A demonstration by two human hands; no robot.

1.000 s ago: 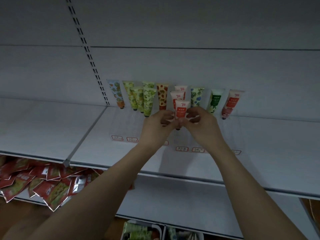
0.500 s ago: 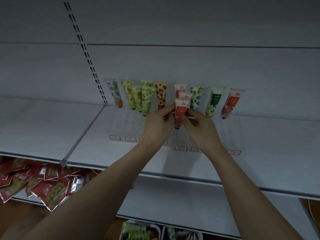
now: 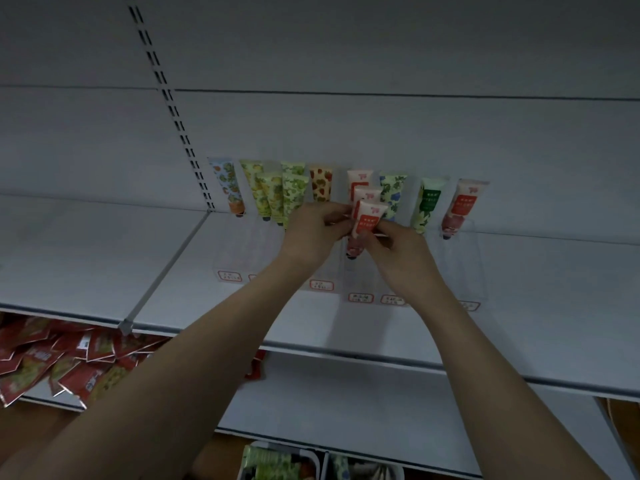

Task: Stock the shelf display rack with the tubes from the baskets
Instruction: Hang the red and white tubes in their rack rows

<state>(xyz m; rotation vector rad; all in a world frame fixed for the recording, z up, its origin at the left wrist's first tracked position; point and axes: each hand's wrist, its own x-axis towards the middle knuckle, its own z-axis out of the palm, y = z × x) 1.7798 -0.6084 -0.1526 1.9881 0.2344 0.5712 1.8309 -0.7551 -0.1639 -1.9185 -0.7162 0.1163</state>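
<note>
A clear display rack point(image 3: 464, 265) stands on the white shelf point(image 3: 104, 258), with several patterned tubes upright in its lanes. In the middle lane a white tube with a red label point(image 3: 367, 220) stands cap down in front of two like it. My left hand point(image 3: 311, 233) pinches this tube from the left. From the right, my right hand point(image 3: 398, 251) pinches its lower part. Other tubes stand either side: green-patterned tubes point(image 3: 294, 195) to the left, a green-label tube point(image 3: 427, 206) and another red-label tube point(image 3: 462, 207) to the right.
Two baskets point(image 3: 322, 460) holding more tubes show at the bottom edge, below the shelves. Red snack packets point(image 3: 59, 362) are piled on the lower shelf at left. A slotted upright point(image 3: 173, 109) runs up the back wall. Price tags point(image 3: 360, 297) line the rack's front.
Both hands have moved the red-label tube slightly back and up into the middle lane, close behind the others. The camera view shifted a little.
</note>
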